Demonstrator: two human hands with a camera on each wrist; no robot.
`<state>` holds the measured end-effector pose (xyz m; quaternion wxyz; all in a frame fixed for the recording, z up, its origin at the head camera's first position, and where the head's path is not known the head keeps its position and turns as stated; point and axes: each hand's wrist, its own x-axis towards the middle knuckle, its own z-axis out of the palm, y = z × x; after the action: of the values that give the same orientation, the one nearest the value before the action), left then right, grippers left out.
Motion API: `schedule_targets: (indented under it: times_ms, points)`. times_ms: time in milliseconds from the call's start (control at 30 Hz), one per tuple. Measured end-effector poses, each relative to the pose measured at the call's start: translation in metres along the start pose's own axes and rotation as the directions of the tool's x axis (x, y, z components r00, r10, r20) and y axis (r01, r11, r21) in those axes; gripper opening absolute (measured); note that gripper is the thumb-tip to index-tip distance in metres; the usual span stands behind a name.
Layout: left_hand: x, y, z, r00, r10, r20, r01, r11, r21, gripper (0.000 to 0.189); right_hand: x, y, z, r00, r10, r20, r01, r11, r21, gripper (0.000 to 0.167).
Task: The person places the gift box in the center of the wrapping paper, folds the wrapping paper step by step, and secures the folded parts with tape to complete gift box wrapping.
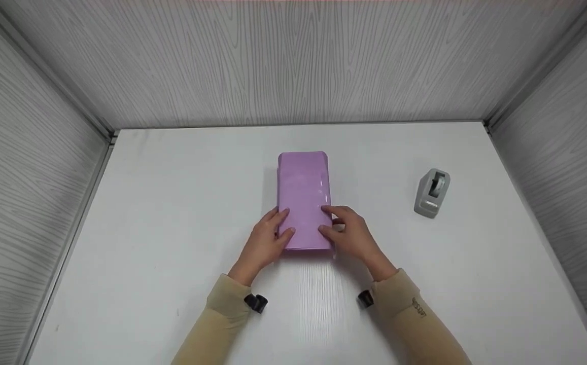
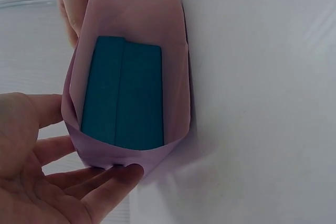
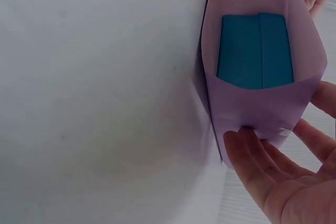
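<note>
A purple paper sleeve (image 1: pixel 303 187) lies lengthwise on the white table, its near end gaping. Inside that end, both wrist views show a teal box (image 2: pixel 126 95) with an overlapping seam along its face. At the sleeve's left side, my left hand (image 1: pixel 265 242) grips the near part, thumb and forefinger on top and other fingers along the side. Opposite it, my right hand (image 1: pixel 351 234) holds the right side in the same manner, fingertips (image 3: pixel 236 148) against the paper. How far the box reaches into the sleeve is hidden.
A grey tape dispenser (image 1: pixel 431 193) with a roll in it stands on the table to the right. Wood-grain panels (image 1: pixel 293 61) wall the table (image 1: pixel 171 203) at the back, left and right.
</note>
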<state>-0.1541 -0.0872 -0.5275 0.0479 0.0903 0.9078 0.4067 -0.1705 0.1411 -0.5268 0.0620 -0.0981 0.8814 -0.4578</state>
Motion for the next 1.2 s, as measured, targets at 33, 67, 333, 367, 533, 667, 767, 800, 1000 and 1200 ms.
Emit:
schedule_targets:
  times_ms: [33,67,333,367,533,667,767,800,1000,1200]
  points:
    - [0.003,-0.001,-0.001,1.000,-0.005,0.003,0.005,1.000,-0.001,0.053,0.002,-0.001,0.000,1.000,0.008,0.007,-0.008,1.000,-0.003,0.051]
    - [0.005,-0.002,-0.002,1.000,-0.004,0.004,0.004,1.000,-0.006,0.052,0.003,-0.001,-0.001,1.000,0.013,0.013,-0.013,1.000,-0.003,0.053]
    - [0.015,-0.006,-0.007,0.999,0.028,0.018,-0.028,1.000,-0.010,0.048,0.012,0.000,-0.003,1.000,-0.001,0.020,0.001,1.000,-0.007,0.054]
    - [0.016,-0.007,-0.007,0.999,0.033,0.017,-0.033,0.999,-0.013,0.048,0.012,0.001,-0.003,1.000,-0.005,0.015,0.005,1.000,-0.002,0.053]
    - [0.018,-0.006,-0.008,1.000,0.016,0.012,-0.015,0.999,-0.048,0.048,0.014,0.002,-0.001,0.999,-0.024,-0.023,0.024,1.000,0.012,0.046]
    - [0.021,-0.004,-0.007,1.000,-0.012,-0.007,0.011,0.998,-0.062,0.047,0.016,0.004,0.002,0.998,-0.030,-0.056,0.031,0.999,0.009,0.042]
    - [0.023,-0.003,-0.007,0.999,-0.018,-0.027,0.017,0.999,-0.044,0.044,0.017,0.004,0.004,0.997,-0.031,-0.073,0.032,0.999,0.012,0.040]
    - [0.023,-0.002,-0.007,0.999,-0.016,-0.034,0.014,0.999,-0.038,0.042,0.017,0.005,0.005,0.996,-0.031,-0.078,0.032,0.999,0.011,0.039]
    - [0.025,-0.004,-0.005,0.995,0.023,-0.093,-0.024,1.000,-0.010,0.034,0.021,0.004,0.007,0.995,-0.028,-0.093,0.027,1.000,-0.014,0.035]
    - [0.027,-0.007,-0.002,0.981,0.082,-0.178,-0.074,0.996,0.048,0.031,0.021,0.003,0.006,0.996,-0.031,-0.083,0.028,0.999,-0.031,0.036]
